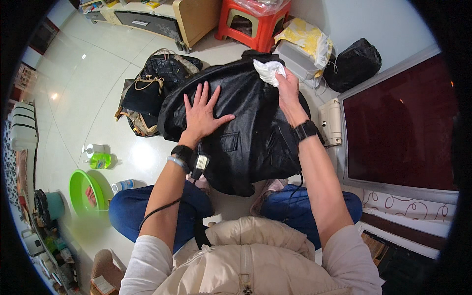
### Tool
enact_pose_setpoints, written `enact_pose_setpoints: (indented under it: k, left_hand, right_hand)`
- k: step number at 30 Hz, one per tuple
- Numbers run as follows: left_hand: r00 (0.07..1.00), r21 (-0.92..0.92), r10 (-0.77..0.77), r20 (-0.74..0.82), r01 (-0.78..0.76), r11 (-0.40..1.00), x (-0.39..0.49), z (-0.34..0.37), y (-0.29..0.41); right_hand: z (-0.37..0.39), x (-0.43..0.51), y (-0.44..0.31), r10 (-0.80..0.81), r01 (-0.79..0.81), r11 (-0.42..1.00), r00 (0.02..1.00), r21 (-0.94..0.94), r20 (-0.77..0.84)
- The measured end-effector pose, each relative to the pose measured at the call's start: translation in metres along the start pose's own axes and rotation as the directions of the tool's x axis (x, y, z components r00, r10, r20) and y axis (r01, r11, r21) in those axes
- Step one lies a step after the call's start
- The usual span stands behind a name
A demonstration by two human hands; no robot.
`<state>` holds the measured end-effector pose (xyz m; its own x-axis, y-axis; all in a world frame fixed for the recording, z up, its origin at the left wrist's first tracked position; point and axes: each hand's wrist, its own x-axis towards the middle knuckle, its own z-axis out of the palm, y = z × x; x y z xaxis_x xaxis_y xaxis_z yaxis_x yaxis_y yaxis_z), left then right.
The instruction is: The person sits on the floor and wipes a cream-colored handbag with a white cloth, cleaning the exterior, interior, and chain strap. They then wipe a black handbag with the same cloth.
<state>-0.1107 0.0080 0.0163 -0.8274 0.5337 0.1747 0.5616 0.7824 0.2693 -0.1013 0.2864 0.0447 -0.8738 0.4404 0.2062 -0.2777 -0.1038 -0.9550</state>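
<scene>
A black leather jacket (pixel 243 147) lies spread out before me, its collar at the far end and a flap pocket near its middle. Flat on its left side rests my left hand (pixel 202 114), palm down with fingers spread. My right hand (pixel 288 90) grips a crumpled white cloth (pixel 269 70) over the upper right of the jacket, near the collar. Whether the cloth touches the leather there, I cannot tell. Black bands circle both my wrists, and a cable with a plug-like end hangs by the left one.
Black handbags (pixel 147 88) sit left of the jacket. A green basin (pixel 86 193) with a reddish cloth, a pump bottle of green liquid (pixel 99 161) and a white-blue bottle (pixel 123 185) are on the tiled floor. A red stool (pixel 254 27) and a television (pixel 400 121) stand beyond and right.
</scene>
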Motion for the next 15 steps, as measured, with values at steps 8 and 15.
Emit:
enact_pose_setpoints:
  k: [8,15]
  left_hand:
    - [0.975,0.071,0.129,-0.179,-0.118,0.99,-0.009,0.003,0.007]
    - [0.959,0.072,0.093,0.27,-0.116,0.991,-0.031,0.01,0.022]
  right_hand:
    - [0.007,-0.049,0.026,-0.446,0.209,0.543,0.892,-0.813,-0.069]
    - [0.013,-0.075,0.019,0.021,0.596,0.409,0.751,-0.691,0.66]
